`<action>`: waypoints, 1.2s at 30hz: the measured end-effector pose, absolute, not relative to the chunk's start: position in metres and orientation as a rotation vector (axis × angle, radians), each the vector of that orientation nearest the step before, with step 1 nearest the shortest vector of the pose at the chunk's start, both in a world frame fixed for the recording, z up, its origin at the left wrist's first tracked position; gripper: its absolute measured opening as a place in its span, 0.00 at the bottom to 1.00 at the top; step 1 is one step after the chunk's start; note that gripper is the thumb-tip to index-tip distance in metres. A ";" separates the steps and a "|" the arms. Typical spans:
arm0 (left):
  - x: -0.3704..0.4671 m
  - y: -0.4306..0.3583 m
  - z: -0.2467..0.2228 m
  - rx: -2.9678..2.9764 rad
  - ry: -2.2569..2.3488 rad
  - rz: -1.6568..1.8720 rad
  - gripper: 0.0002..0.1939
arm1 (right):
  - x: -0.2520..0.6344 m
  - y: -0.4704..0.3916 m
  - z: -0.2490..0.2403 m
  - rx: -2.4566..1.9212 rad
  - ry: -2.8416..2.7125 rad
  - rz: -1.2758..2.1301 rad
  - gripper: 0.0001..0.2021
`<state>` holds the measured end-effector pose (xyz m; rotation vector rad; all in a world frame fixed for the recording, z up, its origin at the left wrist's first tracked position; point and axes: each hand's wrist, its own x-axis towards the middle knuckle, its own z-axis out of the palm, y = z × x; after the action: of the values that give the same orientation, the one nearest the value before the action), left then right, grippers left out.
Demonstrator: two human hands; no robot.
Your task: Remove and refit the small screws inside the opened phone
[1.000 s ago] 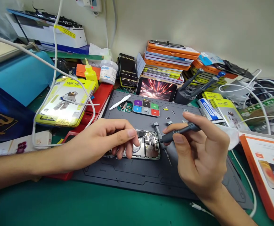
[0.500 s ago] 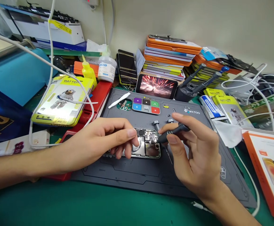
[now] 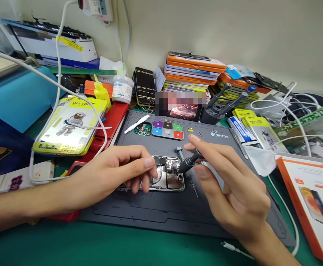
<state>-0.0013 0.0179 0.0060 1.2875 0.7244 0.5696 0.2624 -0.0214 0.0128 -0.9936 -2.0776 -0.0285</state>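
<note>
An opened phone [image 3: 174, 181] lies on the dark work mat [image 3: 150, 214], its inner parts showing. My left hand [image 3: 131, 166] is over the phone's left part, fingers curled, thumb near the index fingertip; whether anything small is between them cannot be made out. My right hand [image 3: 230, 181] has a dark screwdriver [image 3: 189, 163] between its fingers, the tool tilted, its lower end at the phone's upper right corner. Behind my right fingers a second screwdriver [image 3: 192, 184] lies on the mat. A coloured magnetic tray [image 3: 167, 130] sits beyond the phone.
A lit phone [image 3: 185, 111] leans at the back beside a tool holder [image 3: 213, 112]. Battery packs [image 3: 71, 127] and a red case [image 3: 117, 114] stand left. An orange-edged box [image 3: 311, 199] is at right. White cables [image 3: 294, 221] cross both sides.
The view has shifted, so most things sit slightly lower and further left. My right hand's fingers have spread more around the screwdriver, which stands steeper. My left hand keeps its curl.
</note>
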 end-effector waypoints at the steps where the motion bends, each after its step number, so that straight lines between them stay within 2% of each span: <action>1: -0.001 0.018 0.006 1.293 0.726 0.569 0.17 | 0.262 -0.021 0.013 -0.983 -2.077 -0.032 0.23; 15: -0.002 0.018 0.006 1.337 0.748 0.555 0.17 | 0.259 -0.020 0.014 -0.951 -2.080 -0.080 0.28; 23: -0.001 0.016 0.012 1.390 0.795 0.536 0.16 | 0.260 -0.022 0.012 -0.954 -2.087 -0.104 0.24; 32: -0.001 0.017 0.009 1.386 0.766 0.536 0.19 | 0.260 -0.022 0.012 -0.958 -2.069 -0.110 0.31; 36: 0.000 0.016 0.011 1.377 0.788 0.538 0.19 | 0.260 -0.023 0.012 -0.973 -2.063 -0.138 0.30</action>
<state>-0.0003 0.0160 0.0112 1.3773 0.7878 0.5379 0.2599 -0.0233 0.0119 -0.9735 -2.0626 -0.1378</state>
